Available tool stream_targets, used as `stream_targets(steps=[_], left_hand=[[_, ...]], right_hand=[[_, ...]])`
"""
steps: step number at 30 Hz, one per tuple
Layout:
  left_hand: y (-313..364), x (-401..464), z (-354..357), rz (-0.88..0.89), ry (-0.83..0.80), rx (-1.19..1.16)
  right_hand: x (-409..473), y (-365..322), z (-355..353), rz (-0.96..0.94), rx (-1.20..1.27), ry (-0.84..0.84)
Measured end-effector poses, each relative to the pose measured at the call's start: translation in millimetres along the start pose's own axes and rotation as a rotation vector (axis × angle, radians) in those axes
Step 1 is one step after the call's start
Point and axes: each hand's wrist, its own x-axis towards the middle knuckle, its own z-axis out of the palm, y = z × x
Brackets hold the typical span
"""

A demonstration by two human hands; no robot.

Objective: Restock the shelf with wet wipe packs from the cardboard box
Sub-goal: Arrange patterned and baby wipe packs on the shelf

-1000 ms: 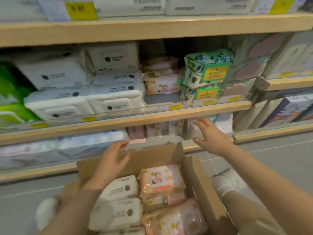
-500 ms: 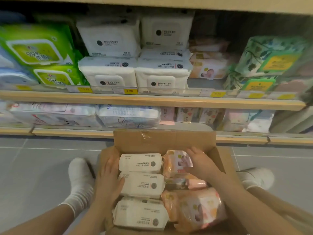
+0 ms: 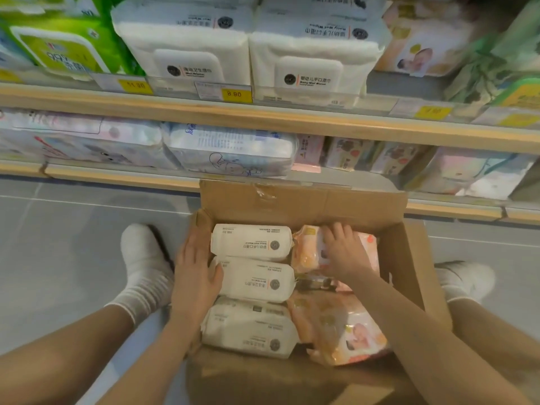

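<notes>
The left hand (image 3: 195,270) covers the left ends of the white packs (image 3: 253,242), so can't see whether its fingers curl around one. The right hand (image 3: 344,251) hides most of the pink pack (image 3: 306,247) at 1 o'clock in the cardboard box (image 3: 301,200). The print there is too smeared to read. At 2 o'clock the shelf (image 3: 263,118) stock is pure blur, and the green packs (image 3: 58,45) at 10 o'clock get chopped by the frame edge.

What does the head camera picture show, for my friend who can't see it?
Two hands reach into an open cardboard box on the floor: the left hand rests against the white wet wipe packs, the right hand lies on a pink baby wipe pack. Behind it stand shelves stocked with wipes.
</notes>
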Motion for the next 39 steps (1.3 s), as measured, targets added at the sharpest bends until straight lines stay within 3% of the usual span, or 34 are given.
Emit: stream_targets(steps=[9, 15, 20, 24, 29, 39], left_hand=[[4, -1, -4, 0.011, 0.005, 0.036], [16, -2, -7, -0.082, -0.023, 0.094], [86, -6, 5, 0.197, -0.016, 0.029], [159, -35, 35, 0.365, -0.277, -0.033], [201, -74, 89, 0.556, -0.683, 0.189], [231, -78, 124, 0.51, -0.657, 0.357]], right_hand=[[-9, 0, 14, -0.076, -0.137, -0.022], [-41, 12, -30, -0.05, -0.114, 0.21], [-81, 57, -81, 0.056, -0.085, 0.329], [-122, 98, -95, 0.208, -0.045, 0.344], [-157, 133, -78, 0.331, 0.037, 0.267], [-162, 147, -36, 0.43, 0.191, 0.285]])
